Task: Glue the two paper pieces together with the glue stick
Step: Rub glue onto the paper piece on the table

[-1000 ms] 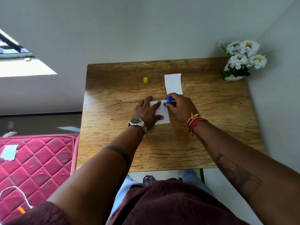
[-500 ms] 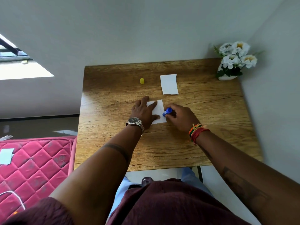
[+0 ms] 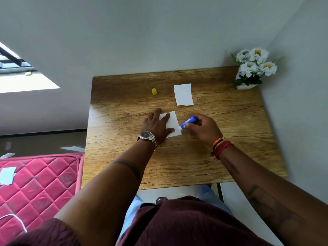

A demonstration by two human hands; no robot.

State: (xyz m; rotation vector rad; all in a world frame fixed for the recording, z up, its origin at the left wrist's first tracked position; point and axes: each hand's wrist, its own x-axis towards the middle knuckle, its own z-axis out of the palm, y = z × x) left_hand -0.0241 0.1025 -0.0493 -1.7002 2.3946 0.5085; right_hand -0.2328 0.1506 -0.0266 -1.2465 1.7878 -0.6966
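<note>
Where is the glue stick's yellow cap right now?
In the head view, the yellow cap stands alone on the far left part of the table, left of the loose paper piece and beyond the left hand.

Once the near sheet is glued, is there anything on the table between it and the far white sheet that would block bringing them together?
Nothing visible does. Bare wooden table lies between the near white paper sheet and the far white paper sheet. The small yellow cap sits off to the left of that path.
</note>
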